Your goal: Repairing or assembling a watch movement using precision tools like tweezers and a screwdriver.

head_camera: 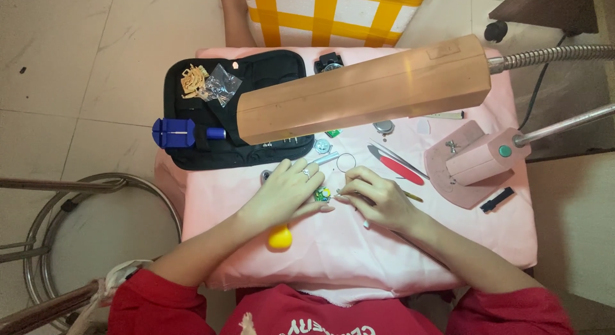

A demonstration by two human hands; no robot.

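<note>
My left hand [287,191] rests on the pink cloth [359,252], its fingers pinning a small round watch part [323,195] with green and yellow on it. A ring shows on one finger. My right hand [378,197] is closed on a thin yellow-handled tool [413,196], its tip touching the watch part from the right. The two hands meet at the part in the middle of the table.
A long pink lamp head [365,88] on a metal gooseneck hangs over the table. A black tool pouch [256,79] with a blue tool [176,133] lies at back left. Red-handled tweezers [400,167], a metal ring [346,162], a pink lamp base [471,165] and a yellow ball [279,237] lie nearby.
</note>
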